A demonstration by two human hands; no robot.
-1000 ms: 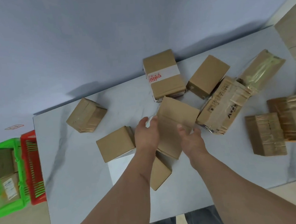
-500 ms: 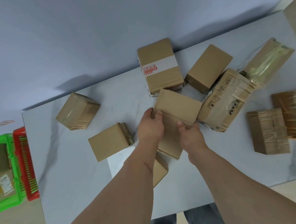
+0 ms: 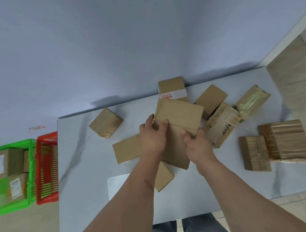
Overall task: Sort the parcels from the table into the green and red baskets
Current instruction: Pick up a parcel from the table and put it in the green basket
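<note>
While hands (image 3: 151,140) grip parcel (image 3: 179,124), boxes (image 3: 106,125) surround

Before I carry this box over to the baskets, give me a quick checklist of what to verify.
1. Left hand has a grip on the box: ok.
2. Right hand has a grip too: ok.
3. Box lifted off the table: cannot tell.
4. Label to sort by showing: not ok, only plain cardboard faces the camera.
5. Room in the green basket: cannot tell, parcels already inside.
6. Room in the red basket: ok, little inside.
</note>
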